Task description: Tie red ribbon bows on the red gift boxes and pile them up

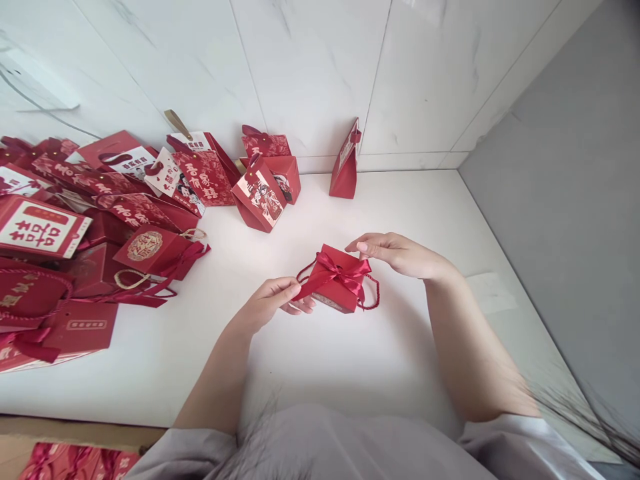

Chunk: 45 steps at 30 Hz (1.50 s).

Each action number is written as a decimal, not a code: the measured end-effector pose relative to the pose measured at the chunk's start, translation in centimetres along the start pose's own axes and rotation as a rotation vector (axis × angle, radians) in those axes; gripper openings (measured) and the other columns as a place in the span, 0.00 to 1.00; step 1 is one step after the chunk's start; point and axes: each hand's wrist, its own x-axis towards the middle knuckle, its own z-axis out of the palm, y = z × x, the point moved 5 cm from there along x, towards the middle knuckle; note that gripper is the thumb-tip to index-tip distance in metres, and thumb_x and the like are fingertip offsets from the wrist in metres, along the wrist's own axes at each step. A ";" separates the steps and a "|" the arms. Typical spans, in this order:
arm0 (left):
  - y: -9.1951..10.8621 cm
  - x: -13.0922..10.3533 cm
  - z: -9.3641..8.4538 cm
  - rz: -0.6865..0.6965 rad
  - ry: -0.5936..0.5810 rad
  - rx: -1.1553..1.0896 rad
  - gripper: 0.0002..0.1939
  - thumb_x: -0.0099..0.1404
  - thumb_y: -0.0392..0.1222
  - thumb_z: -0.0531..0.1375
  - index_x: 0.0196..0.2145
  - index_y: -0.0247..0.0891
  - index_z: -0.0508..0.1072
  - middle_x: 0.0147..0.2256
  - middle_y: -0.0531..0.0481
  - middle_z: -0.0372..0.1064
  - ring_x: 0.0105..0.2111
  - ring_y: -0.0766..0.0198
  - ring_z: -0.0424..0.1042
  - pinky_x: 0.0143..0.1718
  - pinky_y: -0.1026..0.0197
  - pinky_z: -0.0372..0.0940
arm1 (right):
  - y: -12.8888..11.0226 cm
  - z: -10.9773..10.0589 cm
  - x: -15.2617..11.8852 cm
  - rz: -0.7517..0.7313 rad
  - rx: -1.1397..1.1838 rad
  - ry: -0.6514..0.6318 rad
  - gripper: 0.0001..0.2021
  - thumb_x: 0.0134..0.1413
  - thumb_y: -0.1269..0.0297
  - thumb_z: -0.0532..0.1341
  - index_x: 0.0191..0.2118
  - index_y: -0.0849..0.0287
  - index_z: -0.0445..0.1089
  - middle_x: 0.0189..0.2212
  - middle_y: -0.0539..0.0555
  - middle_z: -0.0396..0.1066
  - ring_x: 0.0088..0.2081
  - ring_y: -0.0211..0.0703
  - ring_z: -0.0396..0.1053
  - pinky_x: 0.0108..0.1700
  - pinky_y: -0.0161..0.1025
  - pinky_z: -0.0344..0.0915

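A small red gift box (326,287) sits on the white tabletop in front of me. A shiny red ribbon (345,272) is tied in a bow on its top, and twisted red cord handles (376,297) stick out at its sides. My left hand (280,295) is at the box's left side, pinching a ribbon tail between thumb and fingers. Just above the box's upper right corner is my right hand (400,253), its fingers stretched out and holding nothing. Whether its fingertips touch the box is hard to tell.
Many red gift boxes (147,243) crowd the left side of the white table (310,373). Several triangular boxes (265,197) stand along the tiled wall, one red box (345,163) apart from them. A grey panel (565,153) borders the right. More red packages (75,461) lie below the front edge.
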 end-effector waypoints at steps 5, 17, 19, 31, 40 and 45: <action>-0.7 -0.4 -0.5 -0.105 -0.165 0.112 0.16 0.66 0.53 0.59 0.38 0.39 0.78 0.40 0.46 0.78 0.41 0.58 0.78 0.40 0.62 0.68 | 0.0 0.1 0.0 -0.018 0.024 -0.007 0.21 0.58 0.44 0.58 0.45 0.54 0.76 0.47 0.54 0.74 0.50 0.52 0.68 0.54 0.46 0.59; -1.6 -0.4 0.8 -0.046 -0.413 0.316 0.14 0.58 0.51 0.65 0.38 0.41 0.82 0.37 0.46 0.79 0.40 0.54 0.76 0.39 0.58 0.69 | 0.1 -1.6 -1.3 0.073 -0.092 0.089 0.21 0.57 0.42 0.58 0.46 0.51 0.72 0.52 0.53 0.72 0.54 0.52 0.66 0.54 0.47 0.60; -1.7 -0.7 0.5 -0.068 -0.407 0.328 0.12 0.58 0.49 0.65 0.37 0.41 0.81 0.34 0.47 0.78 0.37 0.55 0.77 0.39 0.58 0.69 | 0.0 -1.7 -1.4 0.082 -0.111 0.075 0.21 0.57 0.42 0.58 0.46 0.51 0.72 0.52 0.54 0.72 0.54 0.53 0.65 0.54 0.47 0.60; 0.5 -0.2 -2.8 0.272 0.534 0.169 0.14 0.64 0.50 0.59 0.44 0.41 0.69 0.47 0.46 0.69 0.50 0.58 0.68 0.39 0.63 0.68 | 0.3 1.0 -0.9 0.090 -0.090 -0.208 0.18 0.57 0.45 0.59 0.42 0.55 0.70 0.43 0.55 0.74 0.43 0.49 0.71 0.45 0.44 0.64; 1.8 -1.2 -0.1 0.292 0.306 0.286 0.32 0.55 0.47 0.68 0.55 0.46 0.62 0.56 0.44 0.63 0.50 0.55 0.68 0.46 0.54 0.67 | -0.2 3.8 0.7 0.037 -0.046 -0.171 0.16 0.48 0.51 0.67 0.38 0.55 0.67 0.40 0.53 0.71 0.41 0.45 0.67 0.41 0.39 0.63; 2.4 -1.6 -0.6 0.384 0.357 0.409 0.25 0.53 0.46 0.70 0.45 0.43 0.65 0.57 0.41 0.61 0.57 0.50 0.63 0.49 0.53 0.64 | 0.1 3.8 0.5 0.070 0.012 -0.217 0.15 0.50 0.50 0.66 0.33 0.55 0.65 0.31 0.48 0.68 0.32 0.39 0.63 0.36 0.38 0.61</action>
